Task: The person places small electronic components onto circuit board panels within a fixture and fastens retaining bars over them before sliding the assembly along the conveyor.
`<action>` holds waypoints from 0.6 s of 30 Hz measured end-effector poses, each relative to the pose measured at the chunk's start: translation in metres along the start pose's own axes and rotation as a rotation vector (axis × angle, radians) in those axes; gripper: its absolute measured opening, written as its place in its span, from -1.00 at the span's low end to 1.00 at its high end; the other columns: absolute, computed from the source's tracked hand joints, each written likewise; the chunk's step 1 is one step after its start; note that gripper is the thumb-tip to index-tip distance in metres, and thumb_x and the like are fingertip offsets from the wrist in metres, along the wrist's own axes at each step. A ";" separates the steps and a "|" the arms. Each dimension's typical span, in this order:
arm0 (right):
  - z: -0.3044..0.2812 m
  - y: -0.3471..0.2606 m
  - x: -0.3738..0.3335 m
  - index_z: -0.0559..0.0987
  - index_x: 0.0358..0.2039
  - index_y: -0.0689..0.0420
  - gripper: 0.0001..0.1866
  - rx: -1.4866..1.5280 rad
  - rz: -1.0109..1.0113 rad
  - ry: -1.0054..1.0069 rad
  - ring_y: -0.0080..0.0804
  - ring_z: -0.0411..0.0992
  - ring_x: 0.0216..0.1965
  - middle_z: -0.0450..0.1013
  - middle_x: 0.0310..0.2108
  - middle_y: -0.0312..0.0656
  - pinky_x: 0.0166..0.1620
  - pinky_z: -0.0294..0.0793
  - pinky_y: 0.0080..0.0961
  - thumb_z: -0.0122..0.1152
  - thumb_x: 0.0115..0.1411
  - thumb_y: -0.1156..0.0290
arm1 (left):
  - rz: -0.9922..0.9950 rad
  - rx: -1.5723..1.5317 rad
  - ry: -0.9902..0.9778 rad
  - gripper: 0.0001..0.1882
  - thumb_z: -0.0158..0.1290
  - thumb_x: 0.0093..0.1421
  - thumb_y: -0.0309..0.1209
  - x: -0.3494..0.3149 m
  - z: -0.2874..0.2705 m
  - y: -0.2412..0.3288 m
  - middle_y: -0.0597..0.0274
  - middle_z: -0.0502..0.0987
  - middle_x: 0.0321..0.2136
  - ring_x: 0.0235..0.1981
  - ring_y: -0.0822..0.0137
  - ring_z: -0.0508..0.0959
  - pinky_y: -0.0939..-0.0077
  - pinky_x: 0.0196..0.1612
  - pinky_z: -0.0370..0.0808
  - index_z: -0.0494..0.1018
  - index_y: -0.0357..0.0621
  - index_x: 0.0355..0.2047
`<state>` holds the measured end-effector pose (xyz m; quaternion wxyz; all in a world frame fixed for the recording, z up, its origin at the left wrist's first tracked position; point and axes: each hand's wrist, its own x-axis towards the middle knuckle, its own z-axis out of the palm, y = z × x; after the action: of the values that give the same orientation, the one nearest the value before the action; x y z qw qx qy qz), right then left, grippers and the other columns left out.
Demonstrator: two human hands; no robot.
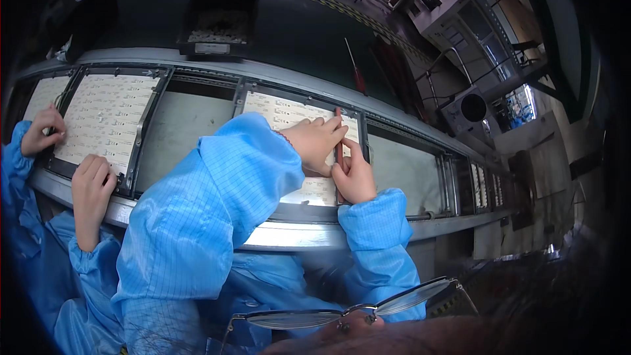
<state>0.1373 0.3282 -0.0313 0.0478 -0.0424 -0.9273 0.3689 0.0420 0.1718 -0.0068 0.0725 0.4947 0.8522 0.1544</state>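
A white panel (263,102) with rows of small printed marks lies in a dark frame (287,92) in front of me. Along its right side runs a narrow red strip (338,148). My left hand (310,144) rests across the panel with fingers stretched, their tips reaching the strip. Just right of it, my right hand (355,175) is closed at the strip, thumb and forefinger against it. Part of the strip and the middle of the panel are hidden under my hands.
At left, a co-worker's two hands (92,187) are at another framed white panel (105,112). A metal rail (289,235) edges the line in front. Beyond it stand a dark bin (220,23) of small pale pieces and a red-handled screwdriver-like tool (359,81).
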 end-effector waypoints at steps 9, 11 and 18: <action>-0.004 0.000 0.003 0.25 0.18 -0.02 -0.41 -0.034 0.052 -0.062 0.09 0.53 -0.40 0.54 -0.47 0.02 -0.25 0.49 -0.07 0.08 0.09 0.41 | -0.017 0.035 0.005 0.06 0.22 -0.07 0.05 0.006 0.007 0.002 -0.19 0.11 0.30 0.27 -0.10 0.22 0.01 0.24 0.24 0.09 -0.38 0.30; -0.003 0.001 0.005 0.25 0.18 -0.01 -0.41 -0.013 0.066 -0.068 0.09 0.54 -0.39 0.54 -0.47 0.03 -0.25 0.49 -0.07 0.08 0.09 0.41 | -0.022 0.030 0.013 0.05 0.22 -0.07 0.04 0.004 0.009 0.001 -0.19 0.11 0.30 0.29 -0.09 0.20 0.04 0.26 0.22 0.09 -0.39 0.29; -0.006 -0.007 0.002 0.25 0.19 0.00 -0.41 -0.029 0.077 -0.070 0.10 0.54 -0.38 0.55 -0.46 0.04 -0.23 0.49 -0.07 0.06 0.10 0.42 | -0.017 0.023 -0.007 0.04 0.23 -0.10 0.01 0.004 0.004 0.003 -0.21 0.13 0.29 0.29 -0.08 0.21 0.14 0.29 0.23 0.13 -0.41 0.26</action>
<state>0.1355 0.3278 -0.0218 0.0003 -0.0659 -0.9313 0.3582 0.0431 0.1774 -0.0100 0.0712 0.4886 0.8580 0.1419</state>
